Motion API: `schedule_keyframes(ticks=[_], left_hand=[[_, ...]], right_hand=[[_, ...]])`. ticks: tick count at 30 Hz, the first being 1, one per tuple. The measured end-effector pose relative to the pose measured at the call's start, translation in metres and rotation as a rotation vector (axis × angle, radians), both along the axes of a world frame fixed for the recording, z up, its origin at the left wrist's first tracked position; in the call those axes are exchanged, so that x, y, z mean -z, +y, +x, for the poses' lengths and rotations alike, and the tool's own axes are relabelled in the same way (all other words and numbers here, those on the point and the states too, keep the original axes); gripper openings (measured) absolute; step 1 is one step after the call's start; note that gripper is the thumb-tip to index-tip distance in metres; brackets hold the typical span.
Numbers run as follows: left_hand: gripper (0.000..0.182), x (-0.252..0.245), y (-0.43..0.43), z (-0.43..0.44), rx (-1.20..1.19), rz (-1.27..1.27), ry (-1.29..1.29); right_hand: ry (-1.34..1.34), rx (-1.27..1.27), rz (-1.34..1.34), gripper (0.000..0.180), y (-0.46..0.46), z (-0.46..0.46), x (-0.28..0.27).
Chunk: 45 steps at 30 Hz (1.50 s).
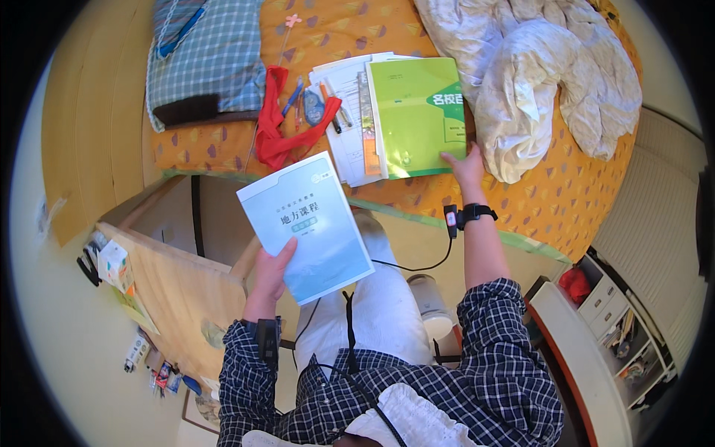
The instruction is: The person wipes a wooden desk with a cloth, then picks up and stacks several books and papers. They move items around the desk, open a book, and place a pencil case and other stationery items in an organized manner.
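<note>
My left hand (273,269) holds a light-blue paperback book (318,240) by its lower left edge, thumb across the cover. The book is tilted and held over my lap, just in front of the bed's edge. At the lower right corner of a green workbook (416,112), my right hand (465,167) grips the edge with the thumb on its cover; the other fingers are hidden. That workbook lies on a stack of papers and booklets (343,123) on the bed. Both covers bear writing.
Left of the papers lie a red cloth strap (271,123), a blue correction tape (313,106) and several pens. A checkered pillow (223,72) and a crumpled white quilt (525,95) flank them on the orange bedspread (346,28). A wooden panel (179,279) stands left; shelves (614,318) are right.
</note>
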<state>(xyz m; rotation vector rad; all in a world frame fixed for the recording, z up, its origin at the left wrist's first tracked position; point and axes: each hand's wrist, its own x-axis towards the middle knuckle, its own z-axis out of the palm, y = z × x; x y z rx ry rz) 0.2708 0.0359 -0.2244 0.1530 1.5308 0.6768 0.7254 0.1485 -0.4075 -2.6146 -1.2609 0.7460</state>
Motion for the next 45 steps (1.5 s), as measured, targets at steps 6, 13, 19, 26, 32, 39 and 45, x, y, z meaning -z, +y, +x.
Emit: schedule_keyframes(ticks=[6, 13, 19, 26, 32, 39, 45], left_hand=[[0.043, -0.030, -0.028, -0.037, -0.066, 0.044, 0.097], [0.039, -0.067, -0.057, -0.055, -0.071, 0.070, 0.070], [0.042, -0.099, -0.109, -0.116, -0.010, 0.228, 0.142], [0.042, -0.130, -0.227, -0.133, -0.520, 0.350, 0.123], [0.040, -0.167, -0.380, -0.127, -1.000, 0.190, 0.314], [0.040, -0.149, -0.442, -0.169, -1.209, 0.110, 0.428], [0.041, -0.117, -0.442, -0.179, -1.154, 0.064, 0.350]], right_hand=[[0.305, 0.111, 0.285, 0.038, -0.015, -0.004, -0.078], [0.417, 0.058, 0.349, 0.032, -0.025, 0.010, -0.237], [0.932, -0.028, 0.423, 0.046, -0.018, -0.081, -0.302], [1.365, -0.294, 0.077, 0.038, -0.045, -0.238, -0.278], [1.540, -0.394, -0.351, 0.029, -0.136, -0.349, -0.278], [1.250, -0.803, -0.467, 0.043, -0.185, -0.468, -0.229], [0.655, -1.434, 0.012, 0.090, -0.186, -0.463, -0.263]])
